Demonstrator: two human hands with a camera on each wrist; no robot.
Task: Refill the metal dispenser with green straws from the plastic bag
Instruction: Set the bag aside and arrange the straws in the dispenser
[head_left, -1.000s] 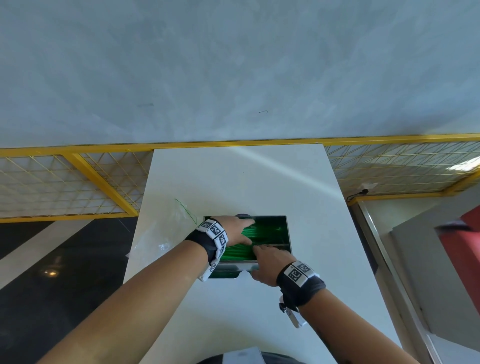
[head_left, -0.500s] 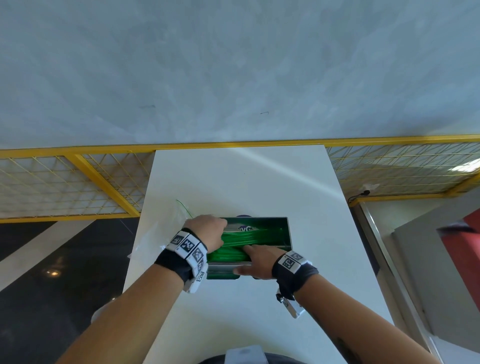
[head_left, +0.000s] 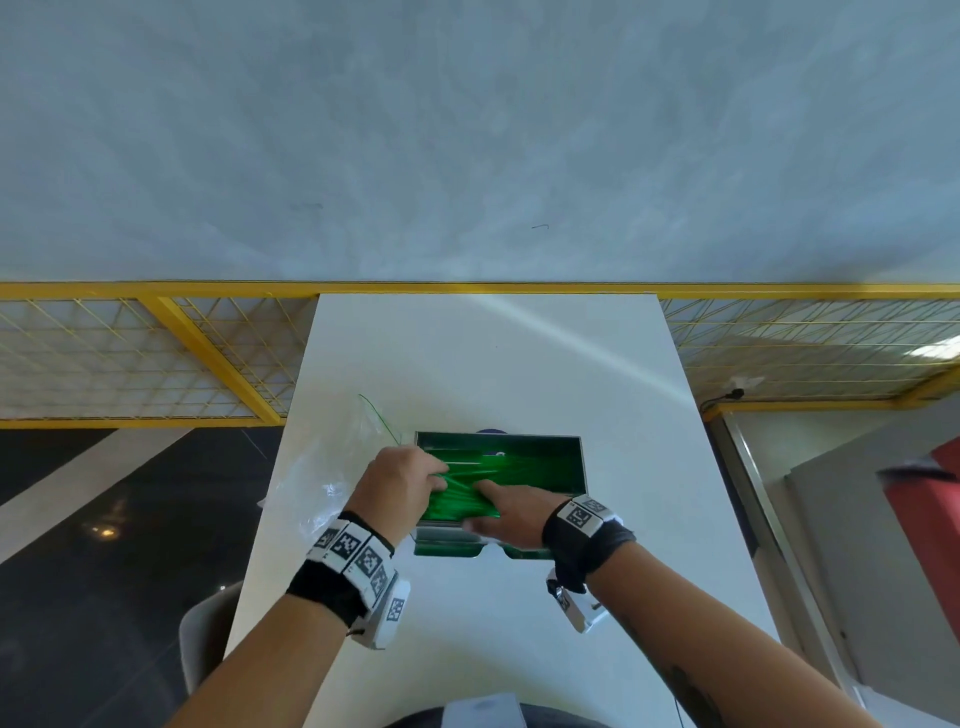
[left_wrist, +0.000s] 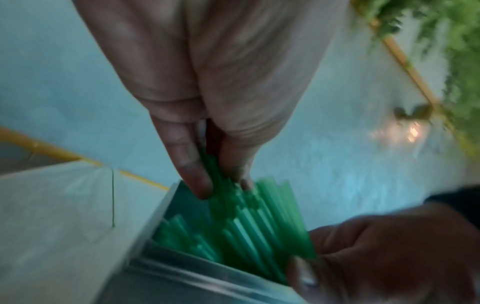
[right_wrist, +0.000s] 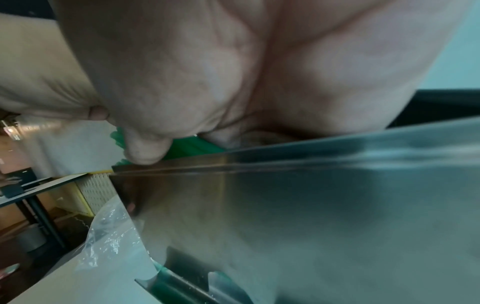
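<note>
The metal dispenser (head_left: 582, 467) stands open-topped in the middle of the white table, filled with green straws (head_left: 524, 462). My left hand (head_left: 436, 480) is at its left end, and in the left wrist view its thumb and fingers (left_wrist: 194, 181) pinch a fanned bunch of straws (left_wrist: 259, 222). My right hand (head_left: 475, 506) lies over the near rim, fingers curled on the same bunch, thumb (right_wrist: 145, 150) against the steel front wall (right_wrist: 311, 205). The clear plastic bag (head_left: 322, 478) lies crumpled to the left and looks empty.
A single loose green straw (head_left: 379, 418) lies on the bag behind my left hand. The table (head_left: 493, 364) butts against a yellow mesh railing (head_left: 156, 353) and a grey wall. A chair (head_left: 202, 639) stands at the left front.
My left hand has drawn back from over the straws to the dispenser's left end and closed on a bunch. My right hand has slid left along the near rim.
</note>
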